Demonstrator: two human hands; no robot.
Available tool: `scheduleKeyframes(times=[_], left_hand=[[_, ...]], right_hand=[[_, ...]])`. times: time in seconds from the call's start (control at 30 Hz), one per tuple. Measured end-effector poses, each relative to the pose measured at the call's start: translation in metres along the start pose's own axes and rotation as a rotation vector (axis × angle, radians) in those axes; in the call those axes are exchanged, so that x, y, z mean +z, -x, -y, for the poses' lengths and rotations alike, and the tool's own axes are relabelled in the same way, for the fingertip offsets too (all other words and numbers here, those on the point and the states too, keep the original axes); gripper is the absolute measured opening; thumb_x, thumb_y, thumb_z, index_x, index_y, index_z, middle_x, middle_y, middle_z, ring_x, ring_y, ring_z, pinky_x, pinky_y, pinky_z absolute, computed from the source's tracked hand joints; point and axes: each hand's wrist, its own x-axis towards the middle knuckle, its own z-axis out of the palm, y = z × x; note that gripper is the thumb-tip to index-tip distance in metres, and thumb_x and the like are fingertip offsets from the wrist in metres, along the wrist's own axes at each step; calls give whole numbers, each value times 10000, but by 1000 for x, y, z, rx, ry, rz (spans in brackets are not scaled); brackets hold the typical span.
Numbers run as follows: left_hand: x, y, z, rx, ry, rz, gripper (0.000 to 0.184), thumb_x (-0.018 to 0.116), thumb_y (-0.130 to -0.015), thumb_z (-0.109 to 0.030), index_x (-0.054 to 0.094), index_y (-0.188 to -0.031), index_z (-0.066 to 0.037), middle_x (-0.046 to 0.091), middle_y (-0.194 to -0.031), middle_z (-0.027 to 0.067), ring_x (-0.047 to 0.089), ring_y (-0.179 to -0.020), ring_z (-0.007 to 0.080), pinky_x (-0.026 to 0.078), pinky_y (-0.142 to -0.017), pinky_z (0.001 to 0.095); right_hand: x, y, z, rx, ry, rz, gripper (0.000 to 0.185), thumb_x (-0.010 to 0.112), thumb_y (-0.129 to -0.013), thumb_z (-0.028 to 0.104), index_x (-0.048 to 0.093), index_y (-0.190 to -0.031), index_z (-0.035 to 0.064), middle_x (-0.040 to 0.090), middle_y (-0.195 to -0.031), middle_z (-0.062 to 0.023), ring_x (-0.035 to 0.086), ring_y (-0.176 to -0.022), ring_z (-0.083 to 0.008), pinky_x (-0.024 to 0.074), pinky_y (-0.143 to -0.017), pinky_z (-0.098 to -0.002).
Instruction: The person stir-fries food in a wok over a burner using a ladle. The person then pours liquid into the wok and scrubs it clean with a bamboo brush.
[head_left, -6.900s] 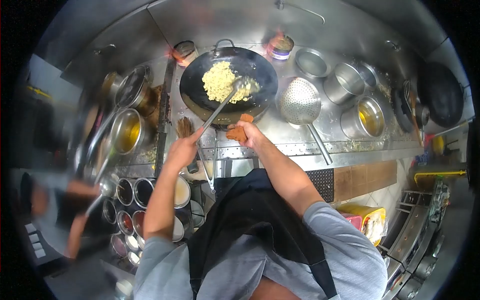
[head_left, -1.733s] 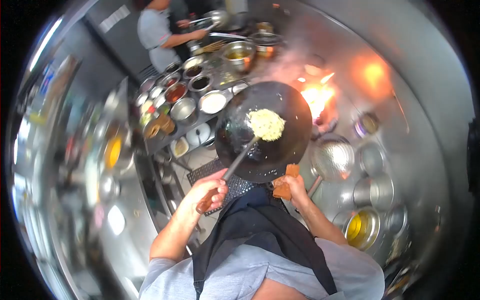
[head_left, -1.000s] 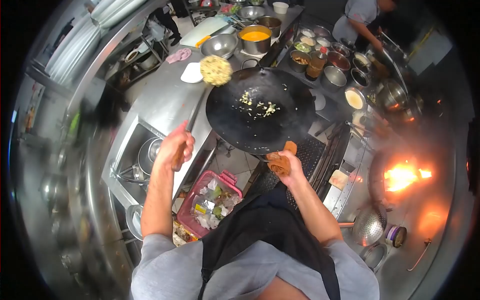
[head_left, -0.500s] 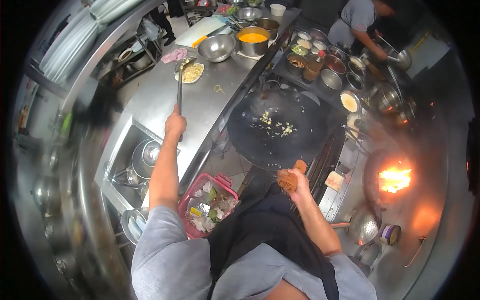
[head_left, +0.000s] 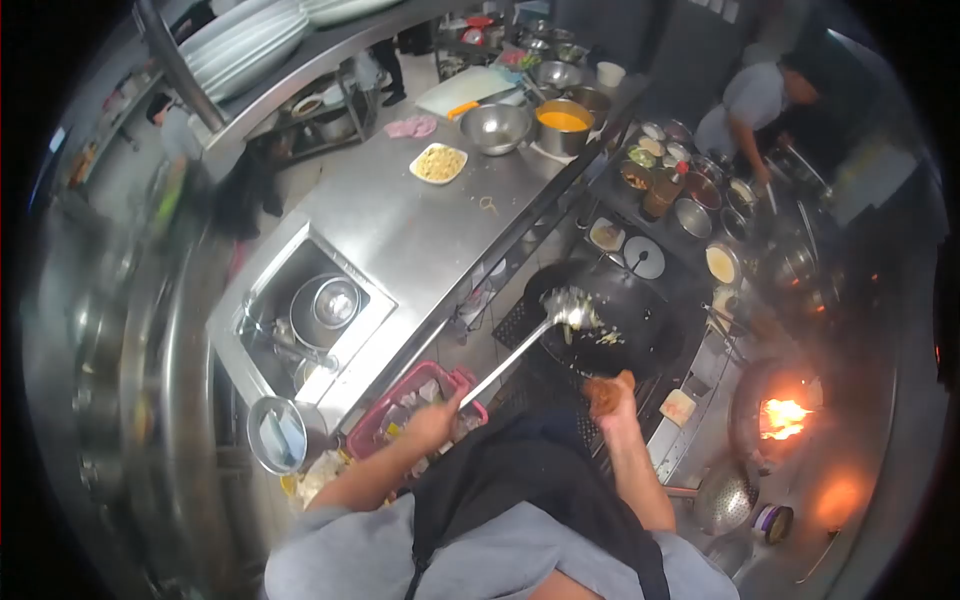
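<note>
Closed around the ladle (head_left: pixel 566 308), the left hand (head_left: pixel 432 425) holds its bowl among yellow scraps (head_left: pixel 609 338) in the black wok (head_left: pixel 645 298). The right hand (head_left: pixel 622 412) clutches a brown cloth (head_left: pixel 602 396) at the wok's near edge. Far left, a white dish (head_left: pixel 436 182) of yellow food (head_left: pixel 440 162) sits on the steel counter (head_left: pixel 390 220); flame (head_left: pixel 785 418) burns at right.

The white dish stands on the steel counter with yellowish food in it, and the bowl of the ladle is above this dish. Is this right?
Not quite: the ladle has its bowl over the wok, as the head view shows. The white dish does stand on the steel counter with yellowish food in it.
</note>
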Motion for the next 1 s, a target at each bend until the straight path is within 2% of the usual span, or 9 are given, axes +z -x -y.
scheduleKeyframes(times=[0.17,0.27,0.37,0.43,0.53,0.7,0.73,0.83,1.0], left_hand=[[-17,55,-15,103,176,-54,681,565,-878,-132,302,-1506,-169,663,-955,269,660,-850,444,523,-740,522],[-22,34,-30,200,316,-142,630,559,-881,-129,361,-1479,-130,626,-1129,296,620,-1025,458,501,-867,496],[-49,-3,-75,79,414,66,654,541,-877,-111,321,-1491,-63,568,-1248,313,550,-1178,444,445,-982,449],[-38,-19,-62,227,309,-80,639,537,-875,-82,332,-1480,-48,666,-1044,252,671,-932,389,525,-808,434],[-56,-8,-82,-45,799,231,603,511,-866,-18,365,-1450,-61,507,-642,20,504,-463,107,440,-422,282],[-47,-22,-81,-165,1037,396,629,500,-843,8,332,-1439,-105,480,-613,15,496,-451,125,428,-395,287],[-30,-36,-85,-230,1105,446,635,496,-845,1,312,-1442,-110,486,-608,20,496,-448,131,422,-389,290],[41,-111,-108,-251,1335,592,595,508,-861,-32,294,-1410,-110,491,-589,27,487,-432,152,404,-376,290],[20,-137,-175,-518,1794,920,212,507,-938,-86,442,-1138,-104,460,-657,-10,453,-478,66,363,-403,232]], right_hand=[[-12,79,-32,-90,7,-252,176,556,-831,95,583,-1004,79,658,-879,-122,681,-746,-271,543,-538,-334],[-43,15,-43,-336,-173,487,149,516,-860,46,557,-986,114,638,-847,-107,631,-671,-217,447,-462,-300],[-32,-24,-31,65,52,-167,70,561,-880,180,597,-915,131,644,-758,-63,595,-582,-164,389,-421,-263],[-34,-4,-22,95,78,-131,105,568,-876,198,604,-924,113,657,-762,-75,615,-604,-166,414,-427,-273],[-72,4,-38,77,119,-134,170,575,-868,210,614,-950,66,680,-803,-108,656,-662,-187,478,-464,-301],[-57,88,-95,-351,372,-176,184,518,-792,39,587,-958,-1,663,-834,-136,679,-769,-248,566,-685,-363],[-88,70,-104,-346,787,-157,221,490,-772,10,584,-971,-12,658,-826,-136,673,-732,-249,564,-664,-382],[-94,7,-118,-469,637,-256,153,514,-797,39,577,-931,-1,647,-780,-123,658,-630,-235,541,-529,-378],[-87,-41,-65,-9,209,-189,136,560,-860,199,582,-882,67,629,-733,-123,639,-612,-272,522,-513,-402]])
